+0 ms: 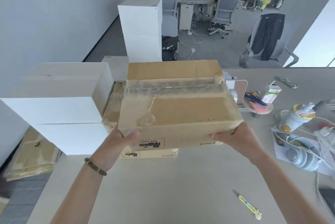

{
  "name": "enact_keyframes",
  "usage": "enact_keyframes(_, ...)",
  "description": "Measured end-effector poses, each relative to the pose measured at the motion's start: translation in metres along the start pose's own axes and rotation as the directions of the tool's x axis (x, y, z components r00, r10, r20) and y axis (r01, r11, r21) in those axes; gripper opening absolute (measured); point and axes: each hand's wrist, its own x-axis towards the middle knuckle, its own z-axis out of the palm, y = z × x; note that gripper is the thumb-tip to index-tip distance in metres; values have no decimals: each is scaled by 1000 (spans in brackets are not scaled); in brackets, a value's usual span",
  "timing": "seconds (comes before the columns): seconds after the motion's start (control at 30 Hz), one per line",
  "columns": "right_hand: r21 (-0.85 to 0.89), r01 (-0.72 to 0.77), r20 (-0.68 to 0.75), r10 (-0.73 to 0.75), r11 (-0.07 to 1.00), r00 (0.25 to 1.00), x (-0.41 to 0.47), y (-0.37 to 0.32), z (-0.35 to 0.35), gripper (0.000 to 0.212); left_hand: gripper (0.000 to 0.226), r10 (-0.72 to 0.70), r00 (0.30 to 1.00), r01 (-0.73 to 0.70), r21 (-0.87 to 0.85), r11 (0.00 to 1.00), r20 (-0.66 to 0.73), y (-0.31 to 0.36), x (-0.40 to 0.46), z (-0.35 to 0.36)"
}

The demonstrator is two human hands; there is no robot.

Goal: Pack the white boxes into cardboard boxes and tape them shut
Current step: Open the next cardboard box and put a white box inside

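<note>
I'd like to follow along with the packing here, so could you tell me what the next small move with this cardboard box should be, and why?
Probably set the cardboard box down on the bare table. Both the left hand and right hand grip its near corners, it is held above another flat box, and its top seam is already taped.

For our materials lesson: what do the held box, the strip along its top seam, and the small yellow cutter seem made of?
Held box: brown corrugated cardboard, matte, worn edges. Strip: clear plastic tape, glossy and wrinkled. Cutter: probably yellow plastic with a thin metal blade, though small.
</note>
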Motion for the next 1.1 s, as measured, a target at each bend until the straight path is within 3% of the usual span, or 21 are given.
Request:
enact_keyframes(0.13, -13, 28, 11, -28, 1000, 1000, -28, 28, -29, 41, 82, 42, 999, -41, -306, 951, -3, -6, -34, 44)
enact_keyframes(0.27, -23, 33, 18, -33, 999, 999, -55, 65, -65, 44, 53, 41, 999, -50, -298, 953, -35, -12, -61, 101)
enact_keyframes(0.43, 60, -11, 25, 9, 998, 1000, -83, 126, -104, 50, 81, 13, 1000, -17, -260, 965, -18, -27, -86, 157)
enact_keyframes(0.67, 149, -132, 76, 122, 980, 990, -111, 207, -128, 62, 101, -107, 994, 111, -256, 960, 29, -69, -102, 213)
enact_keyframes(0.8, 131, -192, 112, 178, 973, 978, -118, 239, -119, 77, 98, -211, 977, 214, -269, 939, 42, -98, -107, 222)
enact_keyframes(0.87, 107, -183, 139, 168, 977, 976, -120, 248, -111, 75, 103, -267, 964, 260, -314, 913, 21, -106, -111, 224)
enact_keyframes(0.97, 140, -198, 258, 157, 970, 953, -122, 255, -99, 69, 103, -343, 939, 321, -371, 871, 8, -119, -120, 221)
enact_keyframes(1.03, 175, -203, 363, 128, 964, 923, -125, 255, -90, 77, 96, -363, 932, 343, -337, 877, 5, -129, -129, 215)
enact_keyframes(1.1, 247, -229, 444, 100, 942, 890, -131, 252, -82, 89, 104, -404, 914, 375, -323, 869, -25, -138, -136, 204)
